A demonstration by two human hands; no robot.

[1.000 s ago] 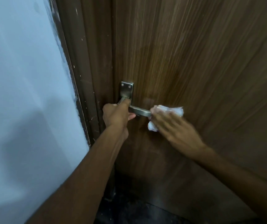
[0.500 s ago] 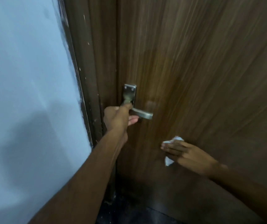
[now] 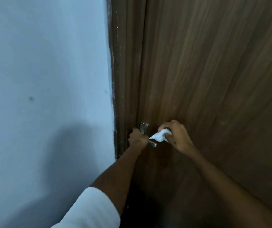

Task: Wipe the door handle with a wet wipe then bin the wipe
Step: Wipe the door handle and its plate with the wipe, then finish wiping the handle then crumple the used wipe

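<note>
A metal lever door handle [image 3: 152,143] with a small square plate [image 3: 144,127] is fixed to a brown wooden door [image 3: 206,79]. My left hand [image 3: 137,138] grips the lever near the plate and hides most of it; only the free end shows. My right hand [image 3: 176,137] holds a crumpled white wet wipe [image 3: 160,136] just above the lever's free end, with a corner of the wipe hanging down towards the lever. No bin is in view.
A pale blue wall [image 3: 46,96] fills the left half, meeting the dark door frame [image 3: 120,96]. The floor below the door is dark and hard to make out.
My right hand had dropped away below the handle with the wipe; now it is back up beside the lever. The view has tilted upward, so the handle sits lower in the frame.
</note>
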